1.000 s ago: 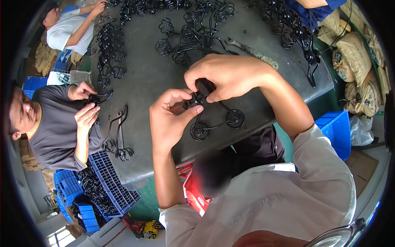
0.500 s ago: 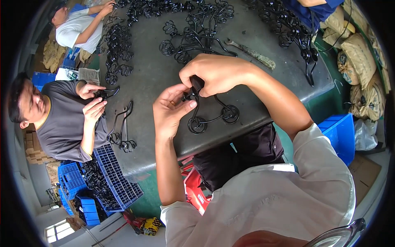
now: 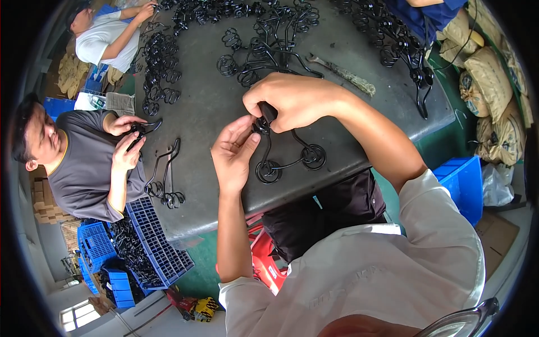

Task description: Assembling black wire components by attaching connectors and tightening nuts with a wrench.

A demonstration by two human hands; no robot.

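Note:
A black double-coil wire spring [image 3: 288, 164] stands over the near edge of the table in front of me, its two coils toward me. My right hand [image 3: 292, 103] is closed around its far end, fingers curled over a dark block-shaped piece [image 3: 269, 112]. Beside that piece, my left hand [image 3: 233, 153] pinches a small black fitting [image 3: 260, 127] on the spring's left leg between thumb and fingers. My right fingers hide part of the far end, so the exact joint cannot be seen.
Beyond my hands lie several tangled springs [image 3: 272, 50] and a wrench with a wrapped handle [image 3: 342, 74] on the dark table [image 3: 202, 112]. Another spring [image 3: 166, 174] lies left, near a seated co-worker [image 3: 84, 160] handling a similar piece. A blue bin [image 3: 463, 185] stands right.
My left thumb has drawn up and slightly left along the fitting, and the left hand has shifted a little. The right hand keeps its hold, and the spring has hardly moved.

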